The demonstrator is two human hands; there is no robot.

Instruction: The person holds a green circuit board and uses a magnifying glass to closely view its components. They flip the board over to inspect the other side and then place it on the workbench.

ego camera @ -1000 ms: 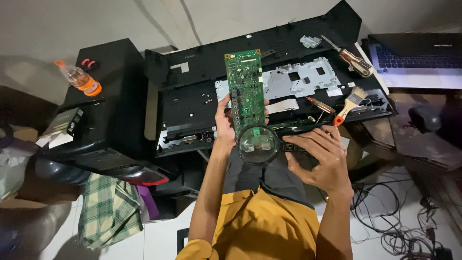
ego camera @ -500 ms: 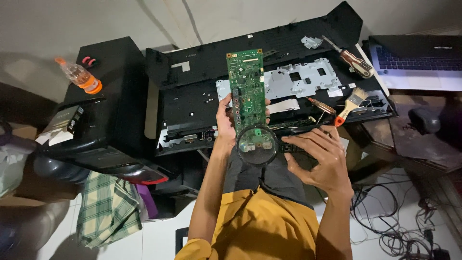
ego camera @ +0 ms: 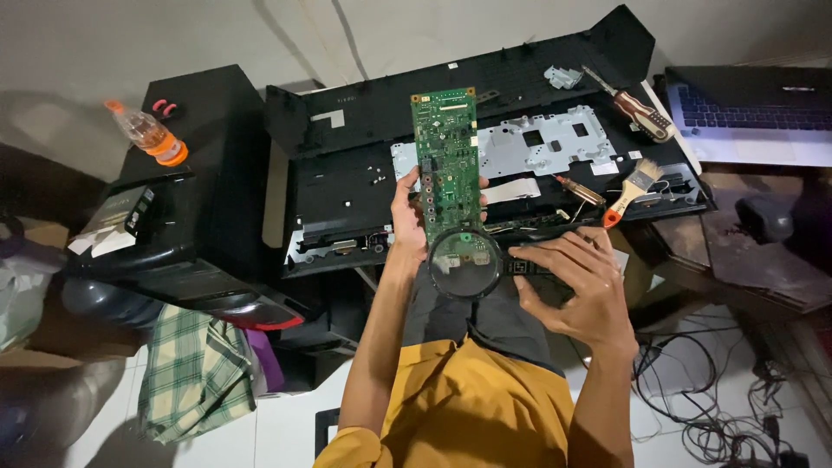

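Note:
My left hand (ego camera: 409,212) grips a long green circuit board (ego camera: 446,156) by its lower part and holds it upright above an opened black device chassis (ego camera: 347,186). A round magnifying glass (ego camera: 465,263) hovers over the board's bottom end, and my right hand (ego camera: 576,290) holds it by the dark handle with fingers spread. A bare grey metal plate (ego camera: 546,143) lies inside the chassis behind the board.
A screwdriver (ego camera: 637,108), a small paintbrush (ego camera: 631,189) and a thin probe (ego camera: 579,191) lie on the chassis at right. A laptop (ego camera: 754,113) sits far right. An orange-capped bottle (ego camera: 147,134) rests on a black unit (ego camera: 186,208) at left. A plaid cloth (ego camera: 186,373) and cables (ego camera: 702,390) are on the floor.
The board and magnifying glass have shifted slightly; both hands keep the same hold, with the lens staying over the board's lower end.

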